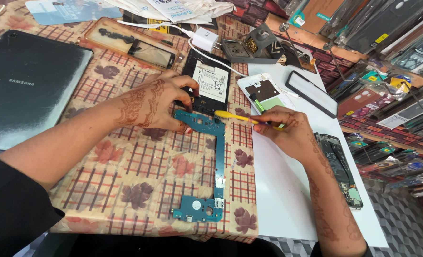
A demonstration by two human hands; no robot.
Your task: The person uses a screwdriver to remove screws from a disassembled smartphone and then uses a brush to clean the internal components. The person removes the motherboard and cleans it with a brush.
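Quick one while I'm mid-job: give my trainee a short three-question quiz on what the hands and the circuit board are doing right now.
1. True or false: the right hand holds a yellow toothbrush with its bristle end over the long blue L-shaped circuit board.
2. Which part of the board does the left hand press on? A) the top end B) the bottom end C) the middle strip
3. Fill in: the board lies on a checked cloth with a ____ pattern.

Key: 1 true; 2 A; 3 leaf.
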